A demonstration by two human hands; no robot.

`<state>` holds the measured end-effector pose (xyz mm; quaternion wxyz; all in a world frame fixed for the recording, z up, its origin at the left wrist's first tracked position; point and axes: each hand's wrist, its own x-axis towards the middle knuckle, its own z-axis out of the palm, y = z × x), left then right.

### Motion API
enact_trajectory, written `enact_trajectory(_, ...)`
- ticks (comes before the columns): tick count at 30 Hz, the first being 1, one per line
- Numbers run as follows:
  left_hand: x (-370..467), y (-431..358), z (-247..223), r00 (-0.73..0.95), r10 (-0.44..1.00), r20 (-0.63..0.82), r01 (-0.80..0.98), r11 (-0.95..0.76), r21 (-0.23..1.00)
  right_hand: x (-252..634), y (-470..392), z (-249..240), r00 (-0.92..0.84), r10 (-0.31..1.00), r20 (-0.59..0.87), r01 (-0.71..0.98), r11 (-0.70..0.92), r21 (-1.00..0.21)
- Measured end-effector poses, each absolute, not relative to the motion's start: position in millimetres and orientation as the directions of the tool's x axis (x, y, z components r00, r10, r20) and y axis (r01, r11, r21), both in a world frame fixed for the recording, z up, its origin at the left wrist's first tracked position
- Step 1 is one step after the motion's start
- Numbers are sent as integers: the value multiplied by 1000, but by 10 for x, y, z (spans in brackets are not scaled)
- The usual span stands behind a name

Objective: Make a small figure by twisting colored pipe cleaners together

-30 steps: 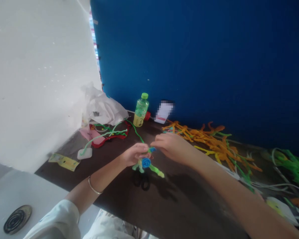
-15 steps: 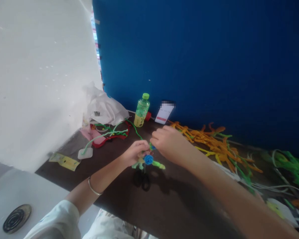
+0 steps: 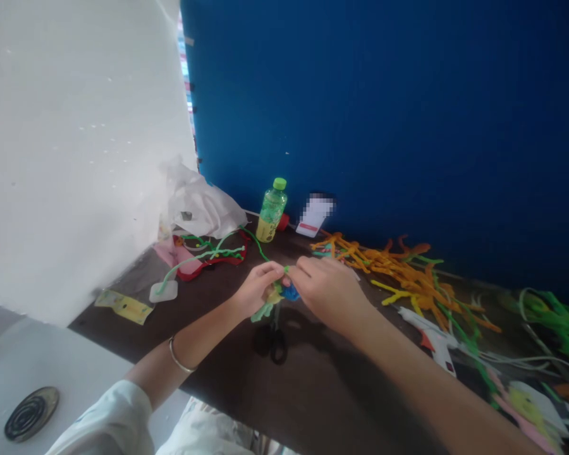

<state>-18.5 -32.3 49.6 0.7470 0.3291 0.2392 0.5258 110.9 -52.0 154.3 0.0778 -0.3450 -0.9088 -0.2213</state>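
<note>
My left hand (image 3: pixel 257 289) is closed, thumb and fingers pinching a small pipe-cleaner flower piece in front of me. Pale green and yellow fuzzy parts (image 3: pixel 263 311) hang out below its fingers. My right hand (image 3: pixel 330 291) meets it from the right, fingers curled and pinched on the same piece. A blue flower (image 3: pixel 291 292) shows between the hands, partly covered by the right fingers. A bit of green shows at the fingertips; the rest of the grip is hidden. Dark-handled scissors (image 3: pixel 278 349) lie on the table just beneath.
Behind the hands stand a green-capped bottle (image 3: pixel 271 212) and a phone (image 3: pixel 315 216). Orange pipe cleaners (image 3: pixel 398 268) and a white glue gun (image 3: pixel 434 341) with cables lie right. A white plastic bag (image 3: pixel 203 205), a green stem on a white base (image 3: pixel 164 291) and a yellow wrapper (image 3: pixel 124 307) are left.
My right hand has lowered slightly and turned, now covering more of the blue flower. The green tip at the right of the piece has gone from view. The glue gun shows more.
</note>
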Motion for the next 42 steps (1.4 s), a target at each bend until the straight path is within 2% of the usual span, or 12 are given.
enact_trajectory(5,-186,-324,465,423,906,13,-616,277,737,1179,-499,1451,-781,555,286,624,704,339)
enact_trajectory(9,-197,-338,489,439,898,12,-629,298,718,1286,-499,1334,-776,526,348,616,751,240)
enact_trajectory(11,-208,-349,508,454,891,21,-650,315,692,1338,-498,1277,-744,544,387,627,769,123)
enact_trajectory(13,-219,-360,518,467,884,26,-666,332,668,1377,-487,1238,-695,593,406,633,773,-45)
enact_trajectory(17,-237,-365,490,516,856,36,-658,369,656,1411,-442,1248,-621,692,368,592,722,-358)
enact_trajectory(20,-245,-360,445,566,823,53,-629,389,673,1421,-401,1333,-612,738,284,556,658,-508)
enact_trajectory(23,-252,-365,422,612,787,78,-589,388,709,1437,-346,1456,-654,750,95,573,574,-585)
enact_trajectory(26,-262,-381,445,685,722,94,-525,401,750,1447,-271,1577,-708,703,-77,613,557,-560)
enact_trajectory(29,-272,-394,497,731,676,92,-458,387,800,1422,-209,1680,-756,636,-157,625,629,-462)
enact_trajectory(34,-266,-383,524,729,679,90,-435,357,827,1286,-203,1777,-785,603,-146,620,766,-169)
enact_trajectory(38,-248,-361,492,705,706,70,-439,357,825,1171,-251,1769,-797,591,-127,583,807,97)
enact_trajectory(42,-232,-361,488,683,730,35,-411,345,844,1123,-287,1720,-814,574,-88,542,806,236)
